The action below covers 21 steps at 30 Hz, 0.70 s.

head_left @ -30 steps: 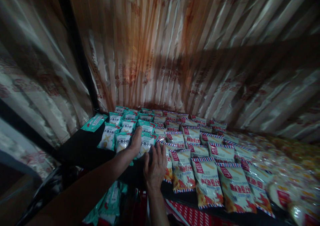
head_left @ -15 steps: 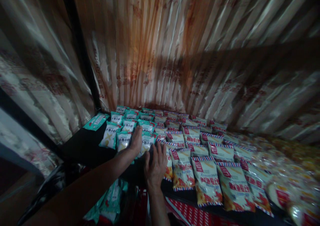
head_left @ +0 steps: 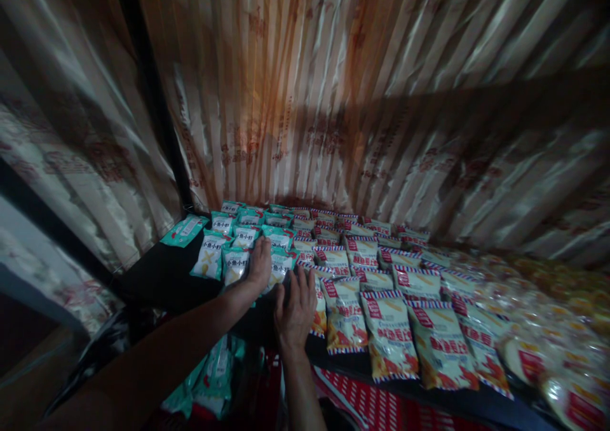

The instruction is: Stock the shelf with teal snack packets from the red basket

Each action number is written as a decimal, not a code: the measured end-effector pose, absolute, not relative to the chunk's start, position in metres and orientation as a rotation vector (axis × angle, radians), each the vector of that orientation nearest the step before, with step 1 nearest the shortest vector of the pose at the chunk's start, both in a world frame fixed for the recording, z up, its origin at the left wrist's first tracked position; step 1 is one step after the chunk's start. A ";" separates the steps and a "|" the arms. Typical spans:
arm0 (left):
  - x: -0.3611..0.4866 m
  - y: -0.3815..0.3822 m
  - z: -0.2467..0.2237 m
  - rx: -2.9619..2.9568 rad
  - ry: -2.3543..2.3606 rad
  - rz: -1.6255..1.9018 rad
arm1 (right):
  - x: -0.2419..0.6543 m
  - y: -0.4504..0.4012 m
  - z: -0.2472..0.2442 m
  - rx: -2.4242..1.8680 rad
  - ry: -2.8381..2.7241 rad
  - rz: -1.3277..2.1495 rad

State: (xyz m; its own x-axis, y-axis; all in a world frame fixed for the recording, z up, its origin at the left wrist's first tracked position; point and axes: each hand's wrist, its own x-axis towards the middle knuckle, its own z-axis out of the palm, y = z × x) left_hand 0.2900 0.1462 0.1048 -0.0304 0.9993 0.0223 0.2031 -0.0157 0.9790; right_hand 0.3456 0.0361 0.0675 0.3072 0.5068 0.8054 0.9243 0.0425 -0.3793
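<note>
Rows of teal and white snack bags (head_left: 208, 253) stand at the left of a black shelf (head_left: 157, 275). My left hand (head_left: 260, 262) rests against the teal bags near their right side, its fingers close together over a front bag (head_left: 279, 267). To its right, my right hand (head_left: 296, 304) has its fingers spread, palm down, beside that bag and the nearest cream bags with striped edges (head_left: 345, 313). Whether the left hand grips a bag is hard to see.
One teal bag (head_left: 185, 230) lies flat at the back left. Clear round packs (head_left: 528, 358) fill the right end. Below the shelf are a red basket (head_left: 372, 402) and more teal bags (head_left: 216, 374). Pleated sheeting (head_left: 305, 100) hangs behind.
The view has shifted slightly, and the cream bags appear a little higher and further left. Both hands keep nearly the same place among the bags.
</note>
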 end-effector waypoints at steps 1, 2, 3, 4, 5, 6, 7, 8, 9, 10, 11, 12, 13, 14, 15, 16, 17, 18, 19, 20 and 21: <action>0.290 0.146 0.106 1.350 1.386 1.142 | 0.345 0.036 0.067 -1.610 -1.335 -0.534; 0.290 0.145 0.107 1.341 1.395 1.143 | 0.345 0.036 0.067 -1.613 -1.335 -0.527; 0.291 0.145 0.108 1.337 1.401 1.146 | 0.345 0.036 0.067 -1.615 -1.337 -0.523; 0.291 0.145 0.109 1.335 1.406 1.152 | 0.345 0.035 0.067 -1.614 -1.340 -0.521; 0.291 0.145 0.110 1.336 1.412 1.155 | 0.345 0.035 0.067 -1.610 -1.343 -0.523; 0.291 0.146 0.110 1.338 1.419 1.155 | 0.345 0.035 0.067 -1.606 -1.345 -0.528; 0.291 0.146 0.111 1.339 1.426 1.155 | 0.345 0.035 0.068 -1.602 -1.346 -0.532; 0.291 0.146 0.112 1.340 1.433 1.156 | 0.345 0.035 0.068 -1.599 -1.346 -0.535; 0.291 0.146 0.113 1.340 1.438 1.157 | 0.345 0.034 0.068 -1.596 -1.345 -0.538; 0.292 0.146 0.114 1.340 1.443 1.154 | 0.345 0.034 0.068 -1.596 -1.344 -0.539; 0.292 0.146 0.115 1.340 1.447 1.151 | 0.345 0.034 0.068 -1.595 -1.343 -0.540; 0.292 0.146 0.116 1.338 1.451 1.147 | 0.345 0.034 0.068 -1.593 -1.344 -0.542; 0.292 0.146 0.118 1.338 1.455 1.143 | 0.345 0.034 0.069 -1.591 -1.344 -0.546; 0.292 0.145 0.120 1.339 1.458 1.140 | 0.345 0.034 0.069 -1.588 -1.344 -0.551; 0.292 0.145 0.122 1.341 1.458 1.137 | 0.344 0.034 0.070 -1.585 -1.344 -0.554; 0.292 0.143 0.125 1.344 1.456 1.136 | 0.344 0.034 0.071 -1.582 -1.345 -0.557; 0.291 0.141 0.129 1.350 1.453 1.132 | 0.343 0.034 0.072 -1.578 -1.346 -0.559; 0.289 0.139 0.132 1.363 1.449 1.125 | 0.342 0.034 0.072 -1.573 -1.349 -0.559; 0.286 0.136 0.135 1.384 1.441 1.121 | 0.341 0.035 0.073 -1.566 -1.355 -0.557; 0.283 0.132 0.138 1.423 1.429 1.112 | 0.340 0.035 0.074 -1.556 -1.364 -0.554; 0.278 0.128 0.139 1.477 1.412 1.118 | 0.338 0.036 0.074 -1.543 -1.377 -0.553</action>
State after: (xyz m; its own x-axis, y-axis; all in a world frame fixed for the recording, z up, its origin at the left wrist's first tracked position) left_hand 0.2775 0.1279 0.1392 -0.0086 0.9972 0.0736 0.3005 -0.0677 0.9514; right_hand 0.3380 0.0358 0.0737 0.2606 0.4961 0.8282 0.9311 0.0975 -0.3514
